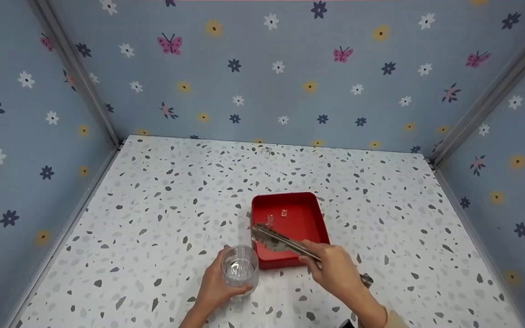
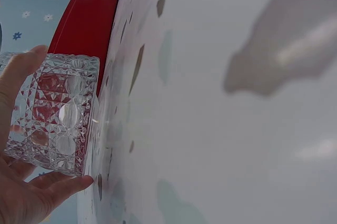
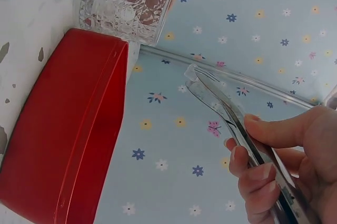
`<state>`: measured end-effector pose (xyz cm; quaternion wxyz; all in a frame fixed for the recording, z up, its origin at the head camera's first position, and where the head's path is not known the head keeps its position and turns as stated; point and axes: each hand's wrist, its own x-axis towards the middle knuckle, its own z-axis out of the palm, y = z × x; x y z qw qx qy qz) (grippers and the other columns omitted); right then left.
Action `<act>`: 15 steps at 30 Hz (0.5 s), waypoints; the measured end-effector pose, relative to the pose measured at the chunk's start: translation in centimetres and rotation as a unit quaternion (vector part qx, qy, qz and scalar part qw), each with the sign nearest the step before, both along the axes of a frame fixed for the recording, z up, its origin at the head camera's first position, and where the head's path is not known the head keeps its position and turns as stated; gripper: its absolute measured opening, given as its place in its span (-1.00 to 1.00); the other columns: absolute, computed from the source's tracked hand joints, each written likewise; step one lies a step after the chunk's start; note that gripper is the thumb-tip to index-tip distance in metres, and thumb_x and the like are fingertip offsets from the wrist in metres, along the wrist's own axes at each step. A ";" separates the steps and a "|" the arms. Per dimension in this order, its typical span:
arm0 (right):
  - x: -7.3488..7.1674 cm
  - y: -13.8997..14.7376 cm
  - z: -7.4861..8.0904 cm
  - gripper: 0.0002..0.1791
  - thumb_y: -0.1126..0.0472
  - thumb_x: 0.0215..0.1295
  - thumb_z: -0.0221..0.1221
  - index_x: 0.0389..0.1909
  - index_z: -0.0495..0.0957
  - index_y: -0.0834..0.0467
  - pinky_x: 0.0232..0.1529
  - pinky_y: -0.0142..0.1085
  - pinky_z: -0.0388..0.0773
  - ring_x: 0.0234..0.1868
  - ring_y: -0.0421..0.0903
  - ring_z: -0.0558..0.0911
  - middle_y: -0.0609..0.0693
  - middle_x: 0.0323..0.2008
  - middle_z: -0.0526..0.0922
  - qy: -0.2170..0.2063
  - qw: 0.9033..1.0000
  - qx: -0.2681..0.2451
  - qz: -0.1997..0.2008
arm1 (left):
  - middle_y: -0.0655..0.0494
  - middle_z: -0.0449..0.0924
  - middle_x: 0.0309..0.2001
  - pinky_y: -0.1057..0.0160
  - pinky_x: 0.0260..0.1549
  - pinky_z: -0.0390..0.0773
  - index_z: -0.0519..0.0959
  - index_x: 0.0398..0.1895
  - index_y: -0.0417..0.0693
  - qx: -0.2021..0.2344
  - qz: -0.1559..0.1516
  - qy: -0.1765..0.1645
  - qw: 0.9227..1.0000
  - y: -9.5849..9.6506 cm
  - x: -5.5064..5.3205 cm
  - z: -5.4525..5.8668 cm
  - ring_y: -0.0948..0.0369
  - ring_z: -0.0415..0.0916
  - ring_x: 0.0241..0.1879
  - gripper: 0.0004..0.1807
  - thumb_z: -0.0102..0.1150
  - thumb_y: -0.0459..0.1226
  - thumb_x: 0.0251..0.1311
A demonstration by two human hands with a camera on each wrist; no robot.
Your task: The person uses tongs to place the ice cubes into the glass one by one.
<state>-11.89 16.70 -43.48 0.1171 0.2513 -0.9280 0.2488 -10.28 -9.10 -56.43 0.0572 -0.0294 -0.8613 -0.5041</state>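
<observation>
Slantwise, our tongs (image 1: 292, 245) point forward-left from the right hand (image 1: 337, 269) gripping them, over the red tray (image 1: 306, 223), tips on a clear piece (image 3: 191, 72); our left hand (image 1: 214, 283) holds the glass (image 1: 240, 268), mouth up, near those tips.

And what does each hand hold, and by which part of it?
The left hand holds the clear glass by its outer side. The right hand grips the metal tongs by their arms; their tips hold a small clear piece.

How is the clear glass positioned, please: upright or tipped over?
Upright: the head view looks down into the clear glass through its open top, while the left hand holds its side.
</observation>
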 end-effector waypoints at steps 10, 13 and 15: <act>0.8 -1.0 -0.3 -0.71 0.17 0.06 0.23 -0.15 0.59 0.12 -0.42 -0.27 0.58 -0.39 -0.17 0.61 -0.03 -0.34 0.65 -0.027 0.999 0.008 0.032 | -0.19 0.30 0.15 -0.08 0.06 0.31 0.16 0.23 -0.20 -0.002 0.005 -0.006 1.000 0.1 0.0 0.1 -0.10 0.28 0.09 0.20 0.51 0.03 -0.64; 0.9 -1.2 -0.5 -0.74 0.18 0.07 0.22 -0.17 0.58 0.09 -0.43 -0.29 0.57 -0.41 -0.20 0.60 -0.06 -0.36 0.65 -0.027 0.998 0.011 0.046 | -0.19 0.29 0.15 -0.08 0.06 0.30 0.16 0.23 -0.20 -0.004 0.006 -0.009 1.000 0.1 0.0 0.0 -0.10 0.28 0.09 0.20 0.50 0.06 -0.64; 1.0 -1.4 -0.6 -0.75 0.18 0.07 0.23 -0.19 0.58 0.07 -0.45 -0.29 0.57 -0.43 -0.21 0.59 -0.08 -0.39 0.64 -0.024 0.998 0.012 0.054 | -0.19 0.28 0.16 -0.09 0.05 0.31 0.16 0.23 -0.19 -0.005 0.004 -0.009 1.000 0.1 0.0 0.0 -0.11 0.28 0.09 0.21 0.49 0.07 -0.64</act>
